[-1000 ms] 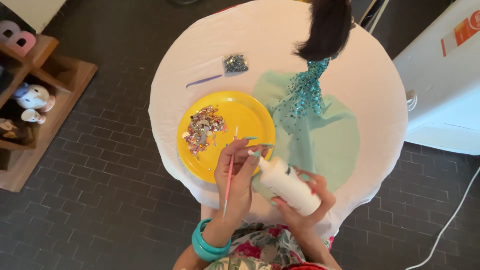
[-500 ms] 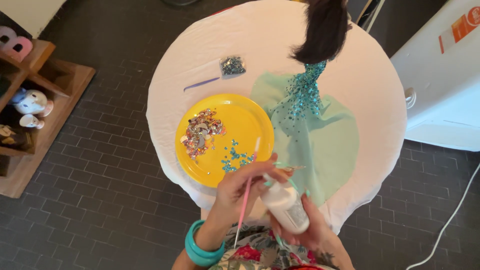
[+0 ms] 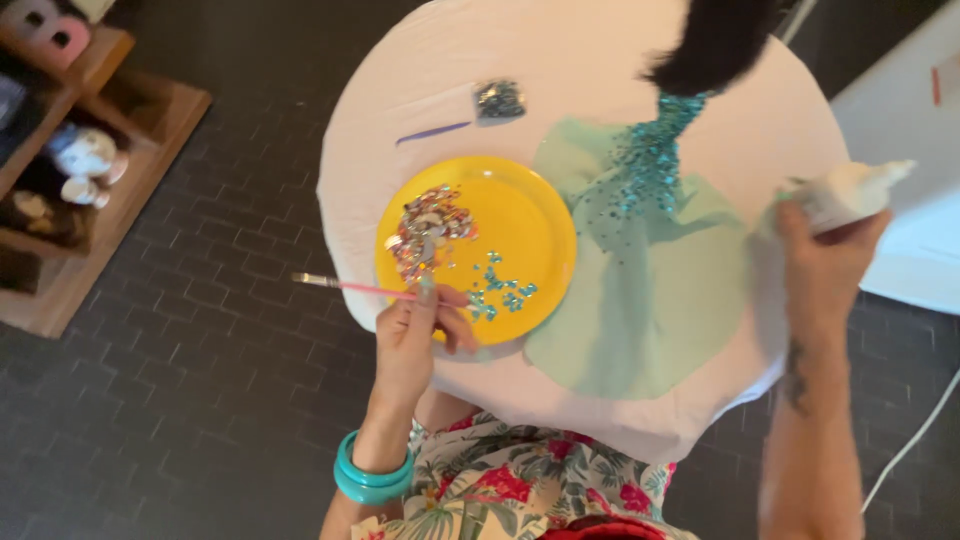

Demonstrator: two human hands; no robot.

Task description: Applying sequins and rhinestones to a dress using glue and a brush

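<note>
Dark brick flooring surrounds a round white-draped surface [image 3: 620, 60]. At its near edge, the left hand [image 3: 415, 335] pinches a thin pink brush [image 3: 350, 288], which lies level with its tip off the surface's left edge, beside the yellow plate [image 3: 540, 215] of mixed sequins [image 3: 430, 225] and loose turquoise ones [image 3: 498, 295]. At the right edge, the right hand [image 3: 825, 265] is closed round a white glue bottle [image 3: 850, 192]. A steady, light brush grip suits such small pieces. Farther in lies mint fabric [image 3: 650, 300] with a sequinned turquoise bodice [image 3: 650, 165].
</note>
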